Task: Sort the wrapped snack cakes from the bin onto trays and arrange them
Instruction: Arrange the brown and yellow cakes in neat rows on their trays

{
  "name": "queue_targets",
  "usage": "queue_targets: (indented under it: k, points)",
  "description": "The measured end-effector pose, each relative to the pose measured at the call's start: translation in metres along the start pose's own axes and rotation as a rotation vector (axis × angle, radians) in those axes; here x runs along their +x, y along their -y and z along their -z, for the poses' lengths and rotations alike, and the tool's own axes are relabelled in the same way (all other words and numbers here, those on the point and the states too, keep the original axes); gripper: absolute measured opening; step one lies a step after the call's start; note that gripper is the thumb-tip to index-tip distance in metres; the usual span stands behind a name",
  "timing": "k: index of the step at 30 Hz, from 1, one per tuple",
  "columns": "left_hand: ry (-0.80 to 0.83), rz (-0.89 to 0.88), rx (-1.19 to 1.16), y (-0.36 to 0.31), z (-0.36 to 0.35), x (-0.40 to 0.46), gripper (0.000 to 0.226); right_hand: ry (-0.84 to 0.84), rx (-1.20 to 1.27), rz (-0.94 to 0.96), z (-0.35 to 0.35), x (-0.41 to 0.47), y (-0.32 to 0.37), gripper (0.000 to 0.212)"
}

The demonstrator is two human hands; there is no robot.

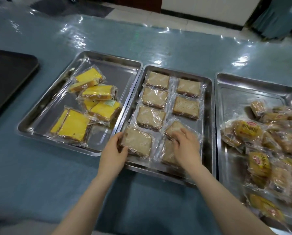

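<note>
Three shallow stainless-steel trays sit side by side on a table (40,175) covered in glossy blue-grey plastic sheeting that wrinkles and catches the light. The middle tray (208,133) holds square brown cake slices (156,97) sealed in clear, crinkled film, laid flat in two columns that run away from the person. The left hand (115,150) grips the nearest slice of the left column (137,144) at its near-left corner, thumb on top and fingers curled round the edge; that slice lies slightly skewed, its corners turned off the tray's lines. The right hand (186,145) rests palm-down on a tilted brown slice (173,128) in the right column, fingers bent onto its near edge; that slice overlaps another wrapped slice (167,153) lying under the hand. Whether the right fingers actually pinch the wrapper cannot be told.

The left tray (108,68) carries yellow-topped cake slices (92,92) in clear wrap, loosely heaped and pointing different ways. The right tray (235,92) holds a jumbled pile of small bread rolls (247,130) in printed orange-and-clear packets. A dark, round-cornered tray (8,73) lies at the table's far left edge.
</note>
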State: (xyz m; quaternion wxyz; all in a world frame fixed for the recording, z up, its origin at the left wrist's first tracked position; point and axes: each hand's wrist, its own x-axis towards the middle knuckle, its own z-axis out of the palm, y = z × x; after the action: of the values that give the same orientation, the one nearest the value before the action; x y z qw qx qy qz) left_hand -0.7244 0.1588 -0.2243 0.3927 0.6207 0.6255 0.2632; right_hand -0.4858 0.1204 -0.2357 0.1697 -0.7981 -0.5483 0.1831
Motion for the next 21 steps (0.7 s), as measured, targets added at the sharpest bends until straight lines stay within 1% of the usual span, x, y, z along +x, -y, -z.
queue_targets:
  k: [2,4,5,7,9,11,13,15,17,19,20,21]
  points:
    - [-0.028,-0.173,0.18,-0.006,-0.006,-0.003,0.053,-0.03,-0.041,-0.04,0.003,-0.002,-0.009,0.035]
    - [-0.016,-0.284,0.251,-0.013,-0.013,-0.005,0.054,-0.047,-0.072,-0.035,0.006,-0.003,-0.015,0.034]
    - [0.018,-0.317,0.271,-0.016,-0.016,-0.004,0.054,-0.057,-0.087,-0.025,0.007,-0.002,-0.016,0.033]
    - [0.129,-0.335,0.328,-0.019,-0.024,0.001,0.054,-0.104,-0.114,0.001,0.011,0.003,-0.016,0.032]
    - [0.241,-0.314,0.45,-0.016,-0.034,0.006,0.056,-0.157,-0.128,0.006,0.015,0.012,-0.018,0.035]
    - [0.313,-0.314,0.626,-0.009,-0.043,0.007,0.056,-0.117,-0.16,-0.002,0.016,0.021,-0.022,0.04]
    - [0.331,-0.329,0.753,0.001,-0.049,0.003,0.058,-0.008,-0.191,0.004,0.015,0.026,-0.025,0.043]
    - [0.318,-0.343,0.783,0.006,-0.05,0.001,0.06,0.035,-0.154,0.018,0.012,0.022,-0.027,0.046]
    - [0.325,-0.359,0.79,0.007,-0.05,0.003,0.061,-0.013,-0.08,0.022,0.008,0.011,-0.028,0.044]
    - [0.333,-0.371,0.801,0.006,-0.05,0.003,0.062,-0.078,-0.005,0.032,0.004,-0.006,-0.029,0.036]
    - [0.335,-0.374,0.803,0.005,-0.05,0.003,0.062,-0.073,0.021,0.038,0.004,-0.014,-0.03,0.035]
    - [0.336,-0.376,0.804,0.005,-0.051,0.002,0.061,-0.036,0.023,0.049,0.004,-0.022,-0.03,0.039]
